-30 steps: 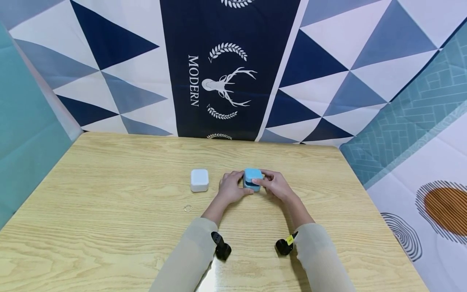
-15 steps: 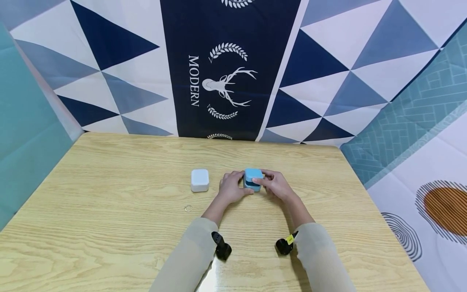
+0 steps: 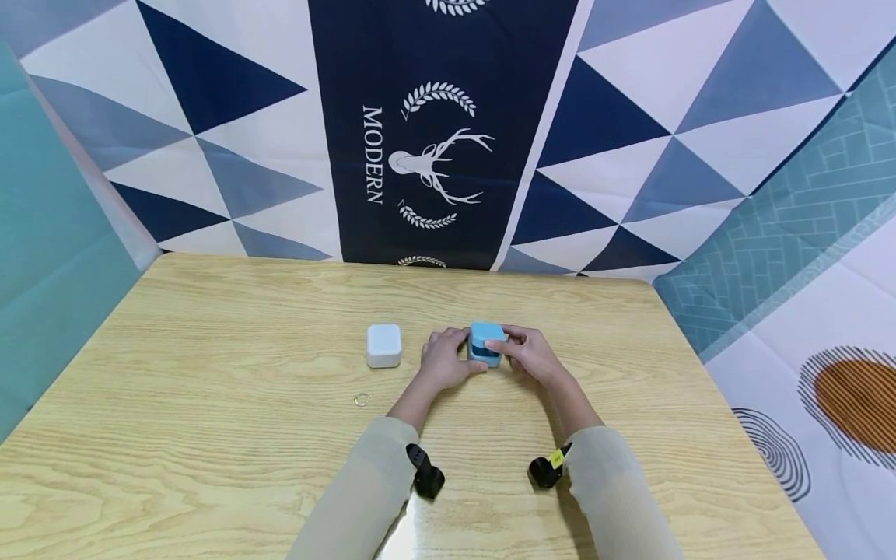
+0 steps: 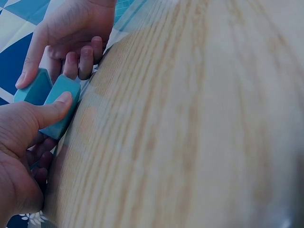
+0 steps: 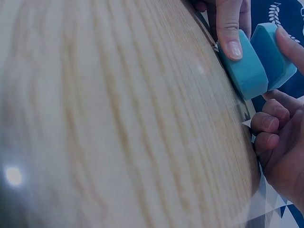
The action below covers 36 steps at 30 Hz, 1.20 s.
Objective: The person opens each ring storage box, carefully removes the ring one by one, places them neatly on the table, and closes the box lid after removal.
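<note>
A small blue ring box (image 3: 486,334) stands on the table between both hands, its lid (image 5: 273,51) raised partway from its base (image 5: 248,71). My left hand (image 3: 442,361) grips the base from the left, its thumb along the front. From the right, my right hand (image 3: 530,355) pinches the lid, thumb at the front and index finger behind. In the left wrist view a dark gap shows between lid and base, and the right hand's other fingers are curled below the lid. The inside of the box is hidden.
Left of the hands a white box (image 3: 383,345) sits closed on the wooden table (image 3: 231,404). Nearer the person lies a thin ring (image 3: 360,405), close to the left forearm. A patterned cloth (image 3: 434,155) hangs behind the table's far edge.
</note>
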### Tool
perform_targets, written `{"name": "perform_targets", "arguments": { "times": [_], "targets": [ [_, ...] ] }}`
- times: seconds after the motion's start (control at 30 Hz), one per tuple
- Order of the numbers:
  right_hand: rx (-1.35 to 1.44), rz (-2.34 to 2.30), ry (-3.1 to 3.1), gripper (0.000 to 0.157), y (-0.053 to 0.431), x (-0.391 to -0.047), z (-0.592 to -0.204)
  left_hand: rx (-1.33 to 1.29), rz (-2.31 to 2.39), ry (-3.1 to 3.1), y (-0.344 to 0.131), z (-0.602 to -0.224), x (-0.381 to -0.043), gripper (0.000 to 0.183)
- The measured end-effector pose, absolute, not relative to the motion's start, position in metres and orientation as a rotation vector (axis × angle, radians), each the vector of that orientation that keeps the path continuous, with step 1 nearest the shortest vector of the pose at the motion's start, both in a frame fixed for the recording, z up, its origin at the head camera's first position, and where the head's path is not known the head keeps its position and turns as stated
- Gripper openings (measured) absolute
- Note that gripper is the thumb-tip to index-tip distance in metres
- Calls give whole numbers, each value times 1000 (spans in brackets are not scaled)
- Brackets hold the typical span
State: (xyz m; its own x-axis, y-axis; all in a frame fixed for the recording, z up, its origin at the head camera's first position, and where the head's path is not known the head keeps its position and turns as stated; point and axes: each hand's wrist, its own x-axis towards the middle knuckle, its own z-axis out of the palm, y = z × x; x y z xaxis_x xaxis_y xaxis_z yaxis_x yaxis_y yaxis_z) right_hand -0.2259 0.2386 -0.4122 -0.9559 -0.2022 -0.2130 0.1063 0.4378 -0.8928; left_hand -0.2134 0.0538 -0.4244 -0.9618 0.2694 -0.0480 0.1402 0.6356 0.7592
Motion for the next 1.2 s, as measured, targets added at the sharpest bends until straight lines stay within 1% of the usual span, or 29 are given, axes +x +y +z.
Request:
{"name": "perform_targets", "arguments": {
  "times": [0.67, 1.2],
  "targets": [
    [-84, -1544, 2391, 55, 238, -224, -410, 337, 1219, 2697, 54, -425, -214, 71],
    [-78, -1547, 2382, 56, 238, -225, -410, 336, 1228, 2694, 54, -424, -212, 71]
  ]
}}
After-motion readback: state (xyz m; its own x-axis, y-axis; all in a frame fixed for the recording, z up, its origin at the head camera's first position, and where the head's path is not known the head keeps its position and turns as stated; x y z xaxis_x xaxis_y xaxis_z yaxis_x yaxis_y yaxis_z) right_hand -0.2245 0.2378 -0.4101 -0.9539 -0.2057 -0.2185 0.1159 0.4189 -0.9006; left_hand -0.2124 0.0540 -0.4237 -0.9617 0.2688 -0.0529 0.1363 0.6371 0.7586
